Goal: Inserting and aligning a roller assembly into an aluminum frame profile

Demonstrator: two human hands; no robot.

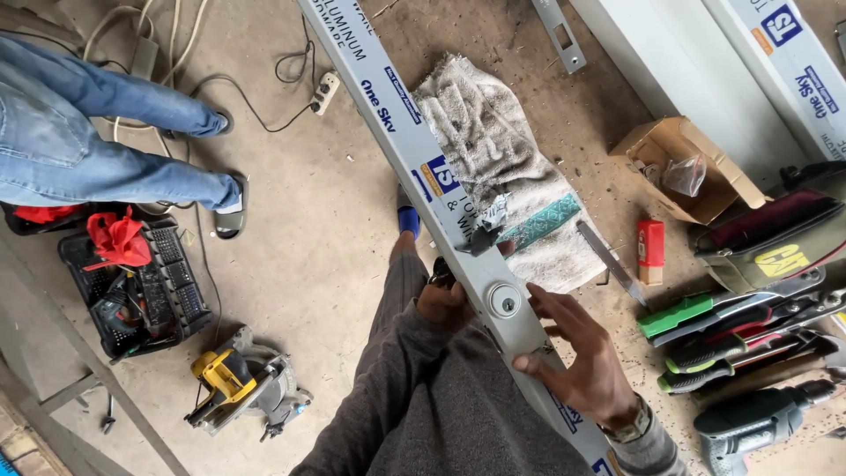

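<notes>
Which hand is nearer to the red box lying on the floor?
Right. The right hand rests on the grey metal bar, just below-left of the red box; the left hand is across the bar, farther away.

The aluminium bar [414, 159] was pale grey with blue and orange marks; the towel [493, 150] was off-white with a teal patterned band; the small box [650, 250] was red, the circular saw [238, 383] yellow and grey, the crate [141, 291] black
</notes>
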